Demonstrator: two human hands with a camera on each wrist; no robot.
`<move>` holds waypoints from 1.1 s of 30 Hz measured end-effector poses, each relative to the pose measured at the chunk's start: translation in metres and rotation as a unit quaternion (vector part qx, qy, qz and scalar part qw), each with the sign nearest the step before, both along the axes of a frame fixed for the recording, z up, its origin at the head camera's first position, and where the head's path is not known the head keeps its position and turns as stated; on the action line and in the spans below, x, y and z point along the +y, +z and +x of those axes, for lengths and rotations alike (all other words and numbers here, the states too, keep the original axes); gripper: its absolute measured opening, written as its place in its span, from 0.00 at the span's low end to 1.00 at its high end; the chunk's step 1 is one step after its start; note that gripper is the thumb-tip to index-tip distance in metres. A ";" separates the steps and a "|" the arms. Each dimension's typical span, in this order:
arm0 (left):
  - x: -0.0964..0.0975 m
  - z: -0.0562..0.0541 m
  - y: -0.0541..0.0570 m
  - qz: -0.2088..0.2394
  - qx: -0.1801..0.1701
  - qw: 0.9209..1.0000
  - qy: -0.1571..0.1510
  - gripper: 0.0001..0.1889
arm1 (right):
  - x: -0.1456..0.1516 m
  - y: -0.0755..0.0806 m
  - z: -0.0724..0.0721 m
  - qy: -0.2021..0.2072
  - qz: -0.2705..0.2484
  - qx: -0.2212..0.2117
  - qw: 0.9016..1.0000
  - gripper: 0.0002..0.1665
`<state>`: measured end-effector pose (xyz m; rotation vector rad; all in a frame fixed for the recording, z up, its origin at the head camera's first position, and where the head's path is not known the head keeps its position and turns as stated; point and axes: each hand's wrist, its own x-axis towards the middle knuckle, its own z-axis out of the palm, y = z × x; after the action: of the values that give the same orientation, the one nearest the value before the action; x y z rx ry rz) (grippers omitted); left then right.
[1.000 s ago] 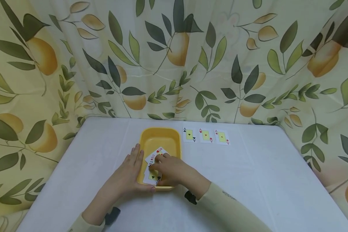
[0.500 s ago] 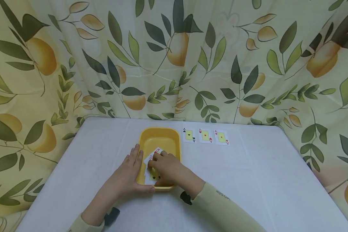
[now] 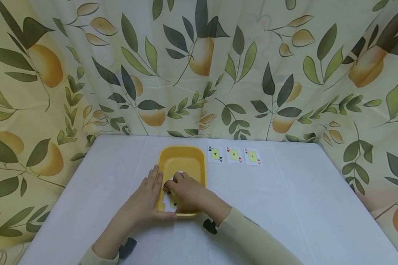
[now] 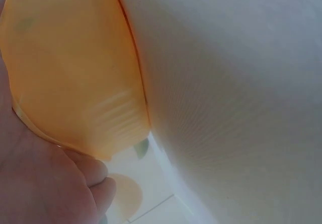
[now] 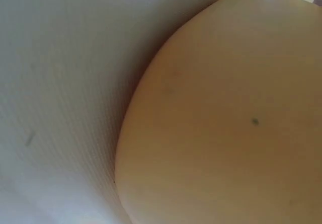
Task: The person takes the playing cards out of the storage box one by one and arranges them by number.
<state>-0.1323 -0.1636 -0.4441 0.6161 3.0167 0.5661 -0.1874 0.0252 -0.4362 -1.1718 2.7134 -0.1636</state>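
A yellow rectangular tray (image 3: 182, 151) stands on the white table, with several playing cards (image 3: 173, 203) overlapping in its near half. My left hand (image 3: 145, 197) lies along the tray's left side, fingers straight against it and thumb along the near rim. In the left wrist view, that hand (image 4: 45, 178) presses against the tray wall (image 4: 75, 73). Inside the tray, my right hand (image 3: 187, 193) grips at the cards with bent fingers. It covers much of them, and its thumb tip is hidden. The tray's outer wall (image 5: 216, 123) fills most of the right wrist view.
In a row right of the tray's far end lie the ace of clubs (image 3: 215, 154), ace of hearts (image 3: 234, 155) and ace of diamonds (image 3: 252, 156), face up. A patterned curtain (image 3: 185, 73) hangs behind the table (image 3: 268, 191). Dark wrist cameras sit under both forearms.
My right hand has shifted left over the cards and now covers the red cards that were showing at the top of the fan. The left hand stays against the tray.
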 end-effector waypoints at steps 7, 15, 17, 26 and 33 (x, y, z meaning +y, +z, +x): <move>0.000 0.000 -0.002 -0.008 -0.001 1.000 0.004 0.72 | 0.001 0.005 0.003 -0.020 -0.003 0.008 1.000 0.60; 0.000 0.001 0.000 -0.002 -0.022 1.000 0.012 0.72 | 0.008 0.018 0.002 -0.043 -0.024 -0.004 0.999 0.62; 0.000 0.001 0.001 0.002 -0.026 1.000 0.013 0.72 | 0.011 0.022 0.001 -0.046 -0.030 -0.001 0.998 0.61; 0.001 0.000 0.000 0.004 -0.032 0.999 0.022 0.73 | 0.025 0.039 -0.002 -0.063 -0.053 -0.006 0.997 0.60; 0.001 -0.001 0.000 0.007 -0.028 0.999 0.023 0.74 | 0.037 0.046 -0.009 -0.082 -0.061 0.001 0.995 0.59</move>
<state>-0.1328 -0.1621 -0.4446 0.5239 2.9849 0.5951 -0.1963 0.0618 -0.3899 -0.9781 2.8347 -0.3566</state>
